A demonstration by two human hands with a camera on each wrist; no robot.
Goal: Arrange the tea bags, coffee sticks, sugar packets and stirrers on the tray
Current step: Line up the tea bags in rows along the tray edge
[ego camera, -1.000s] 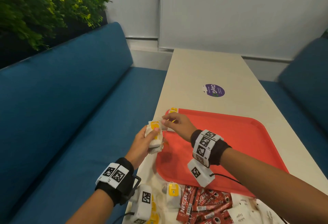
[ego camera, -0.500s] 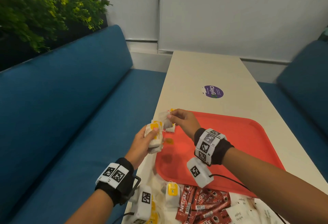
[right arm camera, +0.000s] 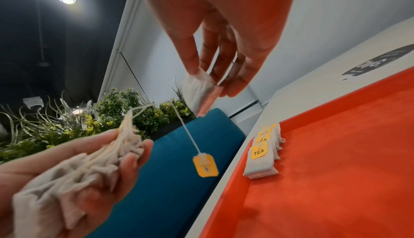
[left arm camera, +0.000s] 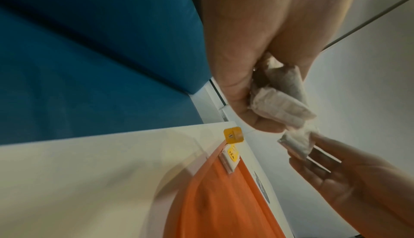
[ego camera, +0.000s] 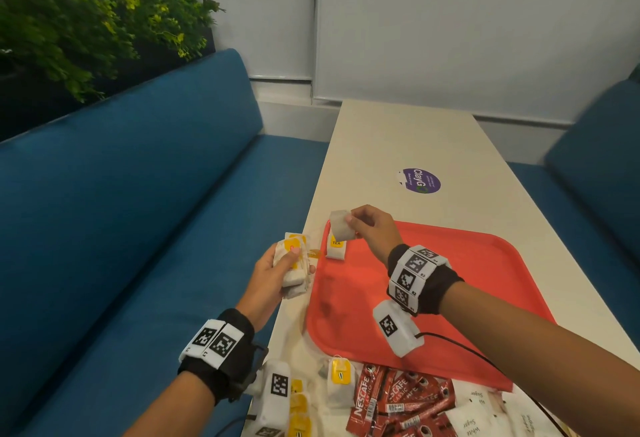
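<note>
Progress was slight: we pinched one tea bag (ego camera: 340, 229) in our right hand (ego camera: 369, 228), gripped a bundle (ego camera: 292, 265) in our left hand (ego camera: 270, 275); few lay on the tray (ego camera: 485, 263), coffee sticks (ego camera: 405, 402) and sugar packets (ego camera: 471, 419) waited.

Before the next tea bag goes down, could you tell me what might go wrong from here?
The right hand pinches a lone tea bag in the air, and its yellow tag dangles on a string: it could snag the bundle of tea bags in the left hand. The row of tea bags sits at the red tray rim, so a careless placement might knock it askew.
</note>
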